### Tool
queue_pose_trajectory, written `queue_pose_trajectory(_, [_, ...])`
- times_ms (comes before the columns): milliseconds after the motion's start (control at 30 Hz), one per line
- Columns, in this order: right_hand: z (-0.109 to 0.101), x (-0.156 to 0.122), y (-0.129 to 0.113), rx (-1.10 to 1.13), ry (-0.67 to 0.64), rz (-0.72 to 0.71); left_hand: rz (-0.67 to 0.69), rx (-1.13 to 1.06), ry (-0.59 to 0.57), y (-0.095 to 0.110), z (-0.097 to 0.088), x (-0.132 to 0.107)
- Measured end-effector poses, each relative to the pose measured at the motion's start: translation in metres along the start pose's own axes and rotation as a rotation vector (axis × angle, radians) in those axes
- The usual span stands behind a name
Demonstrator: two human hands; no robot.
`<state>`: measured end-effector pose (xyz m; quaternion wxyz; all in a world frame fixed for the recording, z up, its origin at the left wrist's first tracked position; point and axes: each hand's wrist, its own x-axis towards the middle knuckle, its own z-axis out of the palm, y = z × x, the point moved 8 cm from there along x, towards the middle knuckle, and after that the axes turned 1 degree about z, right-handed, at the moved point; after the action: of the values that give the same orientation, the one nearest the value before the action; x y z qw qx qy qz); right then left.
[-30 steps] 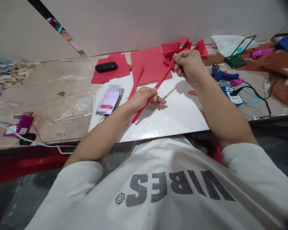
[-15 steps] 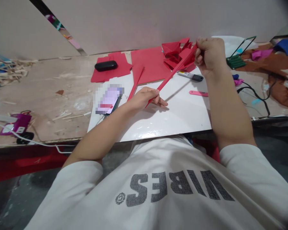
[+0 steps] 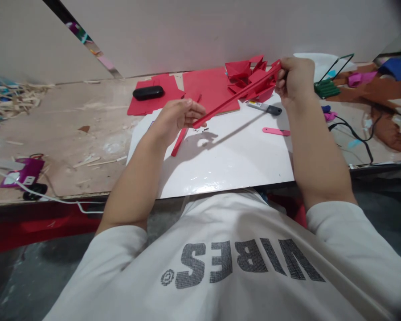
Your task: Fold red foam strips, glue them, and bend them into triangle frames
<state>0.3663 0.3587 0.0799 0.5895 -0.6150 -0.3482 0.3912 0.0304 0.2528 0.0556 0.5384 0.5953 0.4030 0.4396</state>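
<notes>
My right hand [image 3: 296, 79] is closed on the upper end of a long, narrow folded red paper strip [image 3: 239, 94], which slants down to the left above the white board. At the strip's lower end is my left hand [image 3: 178, 118], its fingers apart and the thumb off the paper. The fingertips lie behind that end; whether they touch it is hard to tell. A second red paper strip [image 3: 179, 143] rests on the white board [image 3: 234, 162], partly hidden by my left hand.
Behind are red paper sheets [image 3: 205, 80], a black case [image 3: 148, 92] and a heap of folded red paper [image 3: 243, 73]. A utility knife [image 3: 264, 107] and a pink cutter [image 3: 276, 131] lie on the right. Black cables [image 3: 356, 129] run farther right, and a purple power adapter [image 3: 26, 173] sits left.
My left hand has loosened from the strip and moved up and left, now covering the phone. The strip's lower end has risen with it. My right hand keeps its hold, slightly lower.
</notes>
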Motion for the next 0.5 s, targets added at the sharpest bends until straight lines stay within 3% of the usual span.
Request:
queue_pose_trajectory(100, [0.018, -0.021, 0.004, -0.029, -0.161, -0.048, -0.015, 0.058, 0.018, -0.004, 0.004, 0.0])
queue_pose_trajectory(200, [0.039, -0.044, 0.015, -0.069, -0.356, -0.09, -0.091, 0.095, -0.024, -0.017, 0.028, -0.005])
queue_pose_trajectory(300, [0.055, -0.062, 0.03, -0.099, -0.465, -0.108, -0.162, 0.106, -0.029, -0.034, 0.052, -0.008])
queue_pose_trajectory(500, [0.08, -0.083, 0.054, -0.197, -0.647, -0.111, -0.237, 0.114, 0.116, -0.05, 0.056, -0.002])
